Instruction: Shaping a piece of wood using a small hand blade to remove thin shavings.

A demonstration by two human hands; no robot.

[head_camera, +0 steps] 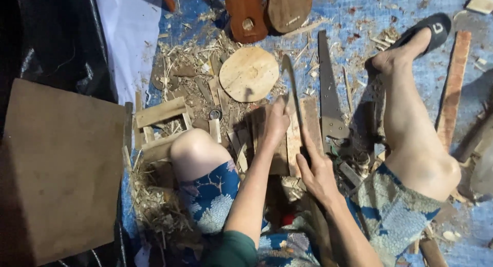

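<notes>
Workspace: blue tarp (359, 20) littered with wood shavings, seated person's bare legs either side. Left hand (276, 124) pressed on upright wooden slat (294, 138), fingers curled over its left edge. Right hand (318, 172) wrapped closed around handle of long blade (290, 84), blade lying along slat. Handsaw (328, 92) flat just right of slat. Round wooden disc (249, 73) beyond. Small wooden frame (162, 125) left of knee.

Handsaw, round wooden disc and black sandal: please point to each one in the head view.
Handsaw (327, 95), head view, middle of the flat blade.
Round wooden disc (249, 73), head view, centre of its face.
Black sandal (434, 28), head view, strap over the foot.
</notes>
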